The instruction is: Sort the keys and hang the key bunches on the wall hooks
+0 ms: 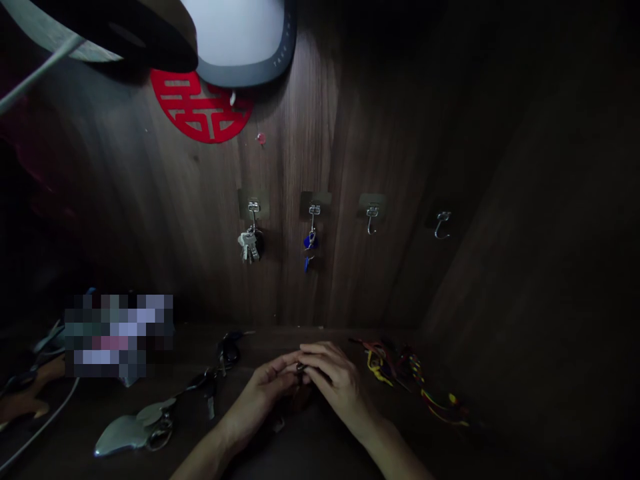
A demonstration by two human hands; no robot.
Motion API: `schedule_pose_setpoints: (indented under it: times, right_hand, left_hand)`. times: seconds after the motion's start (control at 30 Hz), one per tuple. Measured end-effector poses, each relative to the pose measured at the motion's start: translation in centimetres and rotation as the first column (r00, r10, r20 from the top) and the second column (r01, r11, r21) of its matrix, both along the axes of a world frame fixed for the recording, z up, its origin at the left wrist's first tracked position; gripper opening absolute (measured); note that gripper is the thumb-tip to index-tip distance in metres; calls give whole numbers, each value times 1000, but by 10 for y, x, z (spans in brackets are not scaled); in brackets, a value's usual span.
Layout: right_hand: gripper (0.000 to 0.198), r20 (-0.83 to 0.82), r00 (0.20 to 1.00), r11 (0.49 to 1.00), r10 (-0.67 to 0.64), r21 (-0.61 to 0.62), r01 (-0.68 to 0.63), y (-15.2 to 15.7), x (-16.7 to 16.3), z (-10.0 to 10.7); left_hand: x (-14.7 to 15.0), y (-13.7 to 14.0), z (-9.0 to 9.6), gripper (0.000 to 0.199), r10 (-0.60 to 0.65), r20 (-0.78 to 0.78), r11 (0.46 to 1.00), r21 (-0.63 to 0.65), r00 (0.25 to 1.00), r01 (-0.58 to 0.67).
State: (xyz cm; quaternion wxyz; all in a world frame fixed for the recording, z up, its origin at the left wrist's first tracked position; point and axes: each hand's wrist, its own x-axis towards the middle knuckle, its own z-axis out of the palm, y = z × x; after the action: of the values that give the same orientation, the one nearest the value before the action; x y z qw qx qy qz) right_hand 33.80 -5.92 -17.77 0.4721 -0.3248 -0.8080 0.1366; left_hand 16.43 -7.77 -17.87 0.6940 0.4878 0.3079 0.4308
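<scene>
Small metallic piece (300,367), possibly a key ring, is pinched in the close-drawn fingers of the left hand (277,377) and right hand (333,367), above the dark surface (290,460). A loose pinch could let it drop in this dimness. Fingers hide most of it; the brown part (300,398) beneath is too dark to identify.

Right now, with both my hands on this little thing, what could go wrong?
The small item between your left hand and right hand is mostly hidden and the light is dim, so it could slip unseen. Your right hand might also snag the coloured cords lying beside it.
</scene>
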Motion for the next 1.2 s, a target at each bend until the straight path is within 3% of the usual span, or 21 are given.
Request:
schedule_pose_setpoints:
  times: [0.1,0.23,0.33,0.5,0.77,0.97,1.2]
  right_hand:
    - [15,-141,990,999,-21,-42,15,1,2,4]
    - [21,-287,947,953,-142,-299,52,-1,4,24]
    - [25,-317,943,914,-103,-404,-35,4,1,47]
    - [23,-438,897,939,-49,-327,-108,32,-10,93]
    - [24,-619,784,972,-40,-207,-113,73,-22,149]
    - [28,-684,729,954,-31,-238,-183,89,-32,160]
    - [37,-687,721,938,-89,-301,-171,92,-36,147]
  left_hand:
    - [-1,1,-4,51,45,-28,998,-33,999,-46]
    - [-3,2,-5,45,145,-101,989,23,984,-143]
    - [-5,2,-1,41,187,-128,980,89,974,-176]
    - [-7,7,-3,41,198,-192,965,211,961,-157]
    - [-9,8,-11,30,297,-423,920,367,856,-138]
    - [-8,6,-7,25,315,-453,913,386,834,-135]
    - [-10,9,-9,25,318,-489,909,401,812,-115]
